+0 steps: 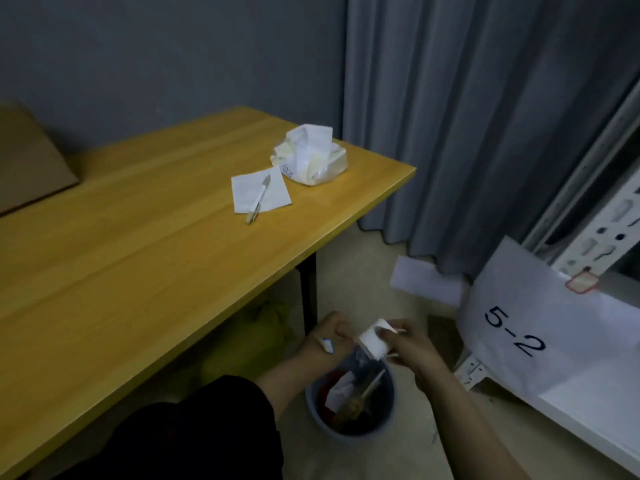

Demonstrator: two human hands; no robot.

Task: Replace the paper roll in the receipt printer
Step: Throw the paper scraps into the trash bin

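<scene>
A white paper roll (374, 342) is held low in front of me, above a blue waste bin (349, 403) on the floor. My right hand (410, 344) grips the roll, with a loose paper end sticking up by its fingers. My left hand (325, 337) is closed beside the roll on its left, fingertips at the roll's edge, with a small white and blue scrap on its back. No receipt printer is in view.
A yellow wooden table (138, 237) stands at left with a pen (258, 199) on a white sheet, a tissue pack (310, 155) and a cardboard box (27, 161). Grey curtains hang behind. A white metal rack with a "5-2" sheet (519, 327) is at right.
</scene>
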